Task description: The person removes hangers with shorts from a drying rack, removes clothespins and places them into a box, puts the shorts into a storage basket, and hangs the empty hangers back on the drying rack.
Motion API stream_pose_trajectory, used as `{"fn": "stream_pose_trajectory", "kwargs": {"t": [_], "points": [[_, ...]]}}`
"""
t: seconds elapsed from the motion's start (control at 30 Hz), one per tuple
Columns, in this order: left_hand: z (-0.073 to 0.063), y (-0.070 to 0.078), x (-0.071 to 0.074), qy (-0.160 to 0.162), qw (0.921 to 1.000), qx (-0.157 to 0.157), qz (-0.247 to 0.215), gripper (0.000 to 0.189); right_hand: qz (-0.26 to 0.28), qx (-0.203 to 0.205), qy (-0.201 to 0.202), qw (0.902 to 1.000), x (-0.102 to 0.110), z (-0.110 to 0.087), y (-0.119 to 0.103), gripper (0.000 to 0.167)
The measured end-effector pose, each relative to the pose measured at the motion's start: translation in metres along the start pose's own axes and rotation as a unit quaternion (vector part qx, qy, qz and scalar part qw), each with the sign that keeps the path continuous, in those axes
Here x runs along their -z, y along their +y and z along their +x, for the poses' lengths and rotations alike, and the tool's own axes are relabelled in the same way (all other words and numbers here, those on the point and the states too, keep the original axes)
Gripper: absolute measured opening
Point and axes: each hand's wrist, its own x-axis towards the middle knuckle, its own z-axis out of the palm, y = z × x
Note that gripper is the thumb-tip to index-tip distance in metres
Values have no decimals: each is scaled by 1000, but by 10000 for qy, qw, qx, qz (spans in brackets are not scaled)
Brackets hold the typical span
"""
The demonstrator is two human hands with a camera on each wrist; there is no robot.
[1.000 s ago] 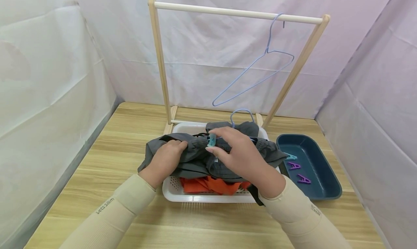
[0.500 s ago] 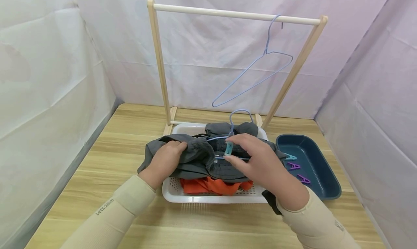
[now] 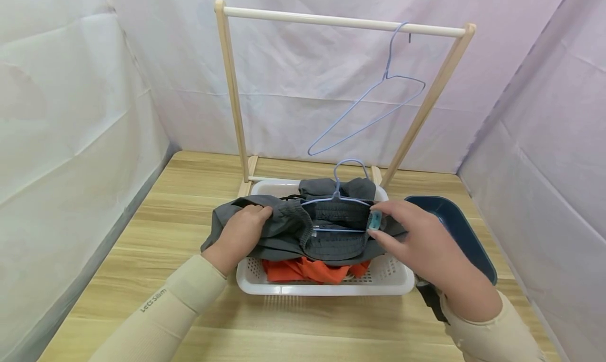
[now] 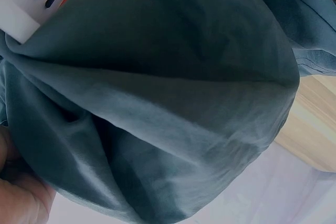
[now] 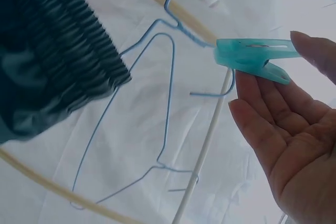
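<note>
Dark grey elastic-waist bottoms [image 3: 279, 241] lie across the white basket [image 3: 326, 289]. A light blue wire hanger [image 3: 336, 195] sits in the waistband opening, its hook standing up. My left hand [image 3: 239, 230] grips the cloth left of the opening; in the left wrist view only some fingers [image 4: 23, 198] show beside the fabric. My right hand [image 3: 421, 235] pinches a teal clothespin [image 3: 375, 220] at the opening's right side. Seen from the right wrist, the clothespin [image 5: 252, 56] lies between thumb and fingers, near the hanger's wire. I cannot tell whether it bites any cloth.
Orange cloth [image 3: 307, 270] lies in the basket under the grey garment. A wooden rack [image 3: 232, 88] with a white rail [image 3: 322, 19] stands behind, carrying another blue hanger [image 3: 360, 101]. My right arm partly covers a dark blue tray [image 3: 456, 214].
My right hand has moved right along the waistband with the clothespin, from the opening's left part to its right side. More of the hanger shows now. The left hand stays put.
</note>
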Motion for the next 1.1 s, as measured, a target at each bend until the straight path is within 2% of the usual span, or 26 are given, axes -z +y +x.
{"fn": "stream_pose_trajectory", "kwargs": {"t": [0.37, 0.73, 1.1], "points": [[-1, -1, -1, 41, 10000, -51, 49, 9, -353, -523, -306, 9975, 13, -9, 31, 42], [-1, -2, -1, 23, 10000, -59, 64, 12, -531, -1440, -691, 9857, 8, -6, 93, 43], [-2, -2, -2, 112, 9998, -108, 94, 10, -560, -1757, -1093, 9768, 1, -5, 124, 45]]}}
